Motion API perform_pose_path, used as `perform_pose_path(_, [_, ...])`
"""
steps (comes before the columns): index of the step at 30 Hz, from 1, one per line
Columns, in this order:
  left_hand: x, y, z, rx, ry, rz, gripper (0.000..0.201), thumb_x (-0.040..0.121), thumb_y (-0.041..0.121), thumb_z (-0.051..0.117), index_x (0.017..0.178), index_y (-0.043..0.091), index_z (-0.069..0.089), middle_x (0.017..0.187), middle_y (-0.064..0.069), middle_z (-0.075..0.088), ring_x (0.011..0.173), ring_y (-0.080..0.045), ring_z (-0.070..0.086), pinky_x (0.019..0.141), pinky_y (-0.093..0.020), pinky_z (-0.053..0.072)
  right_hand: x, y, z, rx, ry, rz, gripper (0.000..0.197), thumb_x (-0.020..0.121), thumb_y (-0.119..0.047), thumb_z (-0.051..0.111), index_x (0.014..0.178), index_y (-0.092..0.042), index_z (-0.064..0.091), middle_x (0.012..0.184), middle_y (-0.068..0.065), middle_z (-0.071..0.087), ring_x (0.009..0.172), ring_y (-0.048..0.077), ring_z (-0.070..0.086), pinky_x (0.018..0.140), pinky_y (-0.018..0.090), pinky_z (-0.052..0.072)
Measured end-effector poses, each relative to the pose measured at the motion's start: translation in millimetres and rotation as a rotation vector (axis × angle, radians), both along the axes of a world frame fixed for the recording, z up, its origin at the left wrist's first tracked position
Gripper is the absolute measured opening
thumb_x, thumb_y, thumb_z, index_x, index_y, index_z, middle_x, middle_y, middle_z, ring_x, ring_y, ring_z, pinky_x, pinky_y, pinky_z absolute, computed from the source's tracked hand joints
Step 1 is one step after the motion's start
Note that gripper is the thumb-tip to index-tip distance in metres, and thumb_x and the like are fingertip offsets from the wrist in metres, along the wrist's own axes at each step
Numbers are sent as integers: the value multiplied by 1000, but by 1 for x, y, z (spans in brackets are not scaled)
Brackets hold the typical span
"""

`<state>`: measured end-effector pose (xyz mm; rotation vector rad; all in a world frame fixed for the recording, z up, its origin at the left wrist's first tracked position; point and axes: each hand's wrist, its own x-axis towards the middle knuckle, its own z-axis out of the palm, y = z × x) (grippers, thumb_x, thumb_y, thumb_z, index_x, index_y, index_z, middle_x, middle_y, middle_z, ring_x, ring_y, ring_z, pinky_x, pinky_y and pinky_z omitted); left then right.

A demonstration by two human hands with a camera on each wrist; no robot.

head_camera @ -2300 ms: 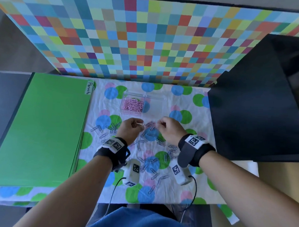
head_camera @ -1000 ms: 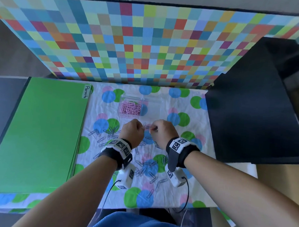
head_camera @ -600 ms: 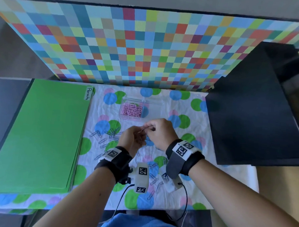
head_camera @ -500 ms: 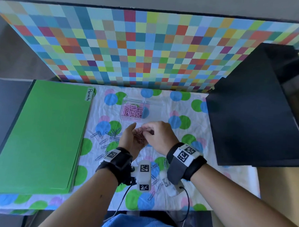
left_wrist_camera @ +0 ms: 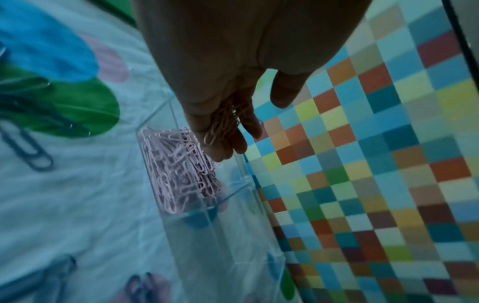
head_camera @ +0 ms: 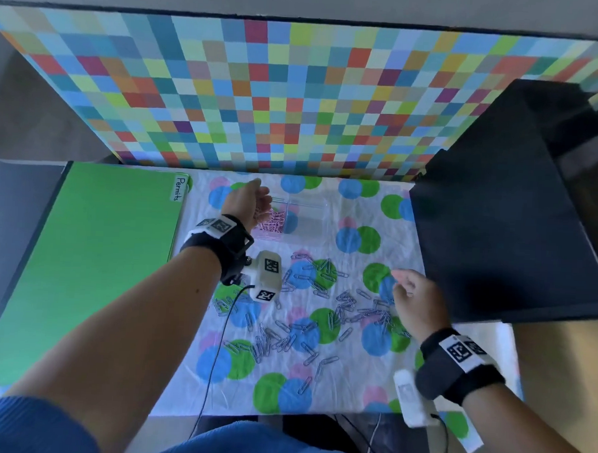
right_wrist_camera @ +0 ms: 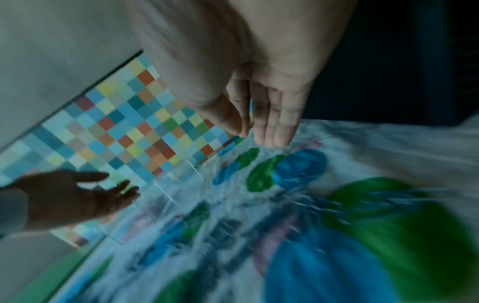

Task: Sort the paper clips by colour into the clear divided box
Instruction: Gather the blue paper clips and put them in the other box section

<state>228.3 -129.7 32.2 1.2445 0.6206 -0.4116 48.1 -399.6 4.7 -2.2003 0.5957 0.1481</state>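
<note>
The clear divided box (head_camera: 306, 223) stands at the back of the dotted cloth, and its left compartment holds a heap of pink clips (head_camera: 269, 226). My left hand (head_camera: 263, 194) hovers over that compartment, fingers straight and tilted down. In the left wrist view, several pink clips (left_wrist_camera: 220, 127) lie on those fingers (left_wrist_camera: 233, 143) above the pink heap (left_wrist_camera: 178, 170). The right compartment (left_wrist_camera: 228, 235) looks empty. My right hand (head_camera: 403, 285) hangs relaxed and empty over the cloth's right side. Several blue-grey clips (head_camera: 303, 329) lie scattered mid-cloth.
A green folder stack (head_camera: 94, 258) labelled "Permits" lies to the left. A black panel (head_camera: 502, 235) rises on the right, close to my right hand. A chequered wall (head_camera: 279, 98) closes the back. Wrist camera cables (head_camera: 217, 342) trail over the front edge.
My hands were together mid-cloth, with pink clips gathered in the left palm. The left hand has since moved forward over the box and tipped, and the right has drawn back to the right.
</note>
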Motion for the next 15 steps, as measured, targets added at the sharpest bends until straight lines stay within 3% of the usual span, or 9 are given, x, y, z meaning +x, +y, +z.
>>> perform_pose_path(3, [-3, -1, -4, 180, -49, -137, 27, 96, 27, 46, 79, 13, 62, 78, -3, 64, 68, -14, 54, 68, -28, 41, -18, -1, -9, -167, 27, 64, 41, 87, 0, 50, 127, -6, 55, 133, 10, 57, 124, 24, 52, 107, 29, 34])
perform_pose_path(6, [-8, 1, -6, 235, -72, -193, 24, 95, 25, 47, 80, 15, 63, 81, -2, 63, 78, -17, 56, 75, -32, 42, -24, 3, -15, -200, 54, 98, 45, 88, 1, 50, 133, -5, 50, 142, 11, 47, 133, 24, 42, 108, 23, 26])
perform_pose_path(8, [-12, 2, -3, 420, -176, -368, 22, 95, 19, 48, 86, 11, 65, 87, -5, 64, 89, -22, 57, 84, -36, 46, -22, 7, -17, -210, 68, 132, 46, 89, -1, 49, 135, -6, 48, 148, 11, 39, 139, 21, 34, 111, 23, 21])
perform_pose_path(10, [-18, 0, 0, 659, -273, -470, 25, 95, 17, 48, 102, 3, 67, 101, -8, 65, 96, -22, 57, 86, -29, 43, -17, 10, -18, -215, 69, 154, 46, 90, -5, 49, 136, -6, 46, 150, 10, 35, 142, 19, 28, 113, 24, 18])
perform_pose_path(12, [-27, 1, 3, 817, -335, -496, 28, 95, 22, 48, 111, 8, 68, 109, -5, 67, 98, -20, 58, 83, -23, 38, -11, 9, -18, -233, 70, 134, 46, 90, -6, 48, 136, -6, 46, 150, 11, 36, 142, 20, 27, 115, 28, 19])
perform_pose_path(15, [-38, 19, 4, 946, -436, -369, 25, 93, 17, 49, 108, 17, 69, 109, 0, 69, 94, -14, 61, 80, -21, 40, -9, -2, -25, -264, 108, 39, 50, 83, -18, 43, 132, -12, 47, 142, 13, 41, 134, 30, 37, 111, 44, 31])
